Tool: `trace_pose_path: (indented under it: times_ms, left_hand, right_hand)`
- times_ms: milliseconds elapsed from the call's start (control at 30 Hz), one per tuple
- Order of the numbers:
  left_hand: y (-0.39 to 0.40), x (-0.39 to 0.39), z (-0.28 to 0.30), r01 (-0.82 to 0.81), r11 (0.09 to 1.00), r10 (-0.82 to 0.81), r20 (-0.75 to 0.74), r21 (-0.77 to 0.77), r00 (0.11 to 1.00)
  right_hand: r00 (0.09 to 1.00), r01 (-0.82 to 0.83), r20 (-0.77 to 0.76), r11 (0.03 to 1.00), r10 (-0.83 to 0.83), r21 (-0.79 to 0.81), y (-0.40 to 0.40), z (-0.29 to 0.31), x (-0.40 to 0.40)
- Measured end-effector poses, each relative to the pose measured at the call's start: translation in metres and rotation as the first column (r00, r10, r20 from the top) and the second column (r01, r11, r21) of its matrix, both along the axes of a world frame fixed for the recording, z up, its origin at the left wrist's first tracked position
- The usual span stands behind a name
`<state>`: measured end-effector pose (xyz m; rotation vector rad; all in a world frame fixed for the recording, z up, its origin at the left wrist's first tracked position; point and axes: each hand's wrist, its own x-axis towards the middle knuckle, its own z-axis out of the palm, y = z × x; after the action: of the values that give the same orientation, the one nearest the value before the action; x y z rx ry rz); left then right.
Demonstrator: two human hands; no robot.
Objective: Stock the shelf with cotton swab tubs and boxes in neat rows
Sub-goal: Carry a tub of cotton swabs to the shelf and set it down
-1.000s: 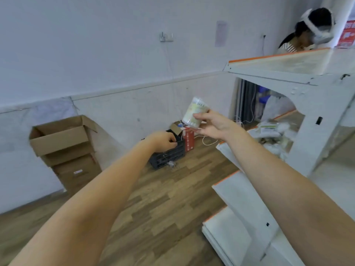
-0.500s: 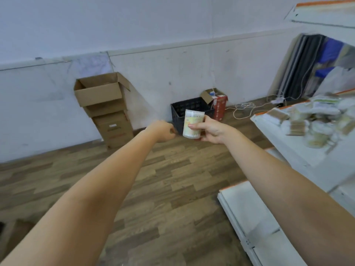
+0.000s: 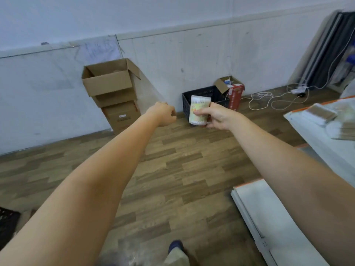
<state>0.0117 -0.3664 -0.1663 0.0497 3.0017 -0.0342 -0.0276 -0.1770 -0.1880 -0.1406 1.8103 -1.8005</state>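
The right hand (image 3: 216,117) clasped a swab tub (image 3: 199,110) left of the shelf (image 3: 307,131), unplaced; left hand (image 3: 163,114) curled, empty.

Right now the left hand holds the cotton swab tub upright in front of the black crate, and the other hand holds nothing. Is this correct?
Not quite: the head view shows the right hand holding the cotton swab tub upright before the black crate; the left hand holds nothing.

The tub (image 3: 199,110) sits in the right hand (image 3: 217,117), with the crate (image 3: 206,94) just behind it, stacked cartons (image 3: 113,93) beyond the left hand (image 3: 163,114), and the shelf (image 3: 326,143) to the right.
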Motion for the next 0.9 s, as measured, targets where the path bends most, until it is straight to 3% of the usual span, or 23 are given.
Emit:
trace_pose_path:
  times_ms: [367,900]
  left_hand:
    - [-0.059,-0.099,0.003,0.046,0.997,-0.047,0.025,0.066,0.999]
    - [-0.053,-0.264,-0.039,0.178,0.978,-0.187,0.074,0.111,0.980]
  right_hand:
    - [0.996,0.070,-0.070,0.992,-0.063,0.102,-0.054,-0.003,-0.087]
    - [0.976,0.217,-0.005,0.975,-0.217,0.056,-0.057,-0.039,-0.232]
